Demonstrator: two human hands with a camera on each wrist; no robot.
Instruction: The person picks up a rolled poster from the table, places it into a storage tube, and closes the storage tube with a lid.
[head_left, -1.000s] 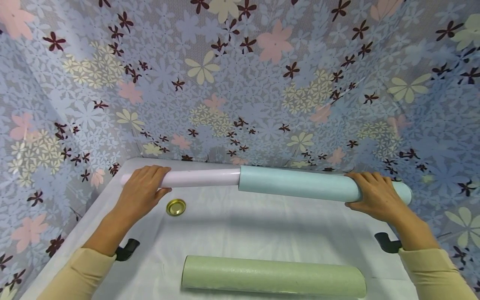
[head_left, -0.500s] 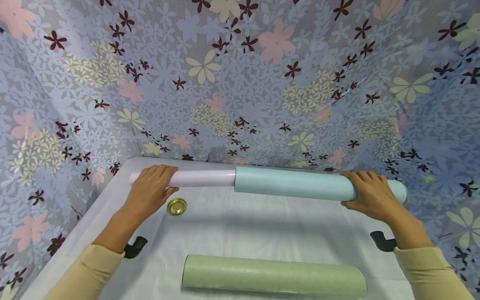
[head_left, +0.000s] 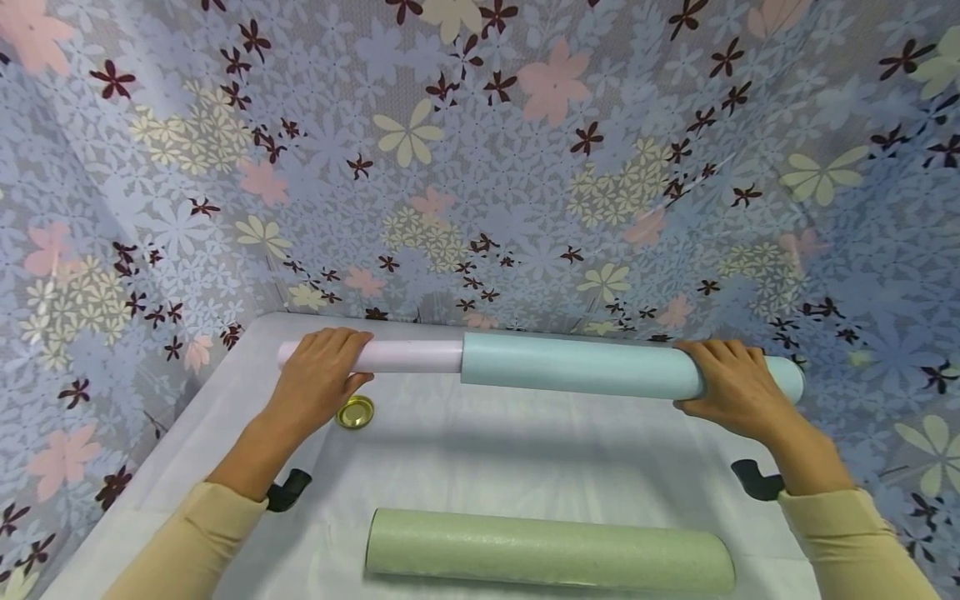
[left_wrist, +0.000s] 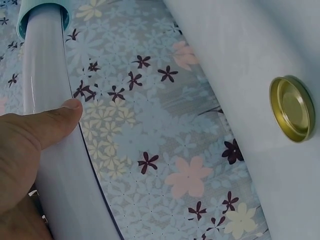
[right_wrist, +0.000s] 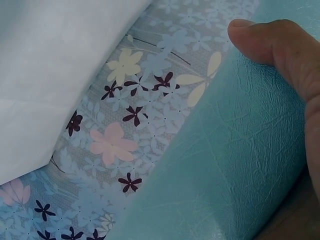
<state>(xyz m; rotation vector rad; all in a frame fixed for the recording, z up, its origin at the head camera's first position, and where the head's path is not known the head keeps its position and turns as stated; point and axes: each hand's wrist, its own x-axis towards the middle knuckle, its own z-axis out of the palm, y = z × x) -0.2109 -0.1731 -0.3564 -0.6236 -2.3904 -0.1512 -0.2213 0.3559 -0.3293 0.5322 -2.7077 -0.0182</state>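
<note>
My left hand (head_left: 318,379) grips a thin lilac roll (head_left: 411,356) near its outer end, thumb along the near side. A lengthwise edge line runs down this roll in the left wrist view. Its other end sits inside the open end of a thicker light blue roll (head_left: 577,364). Around the far part of the blue roll curls my right hand (head_left: 735,387), with a short length sticking out beyond it. In the right wrist view the blue surface (right_wrist: 225,130) looks finely creased. Both rolls are held level above the table's far side.
A pale green roll (head_left: 551,550) lies along the near part of the white-covered table (head_left: 525,467). A round gold lid (head_left: 355,412) rests on the cloth just by my left hand. Floral curtain (head_left: 480,208) hangs behind and at both sides.
My left hand has moved right, pushing the lilac roll further into the blue roll, so less lilac shows. My right hand and the blue roll have shifted slightly left.
</note>
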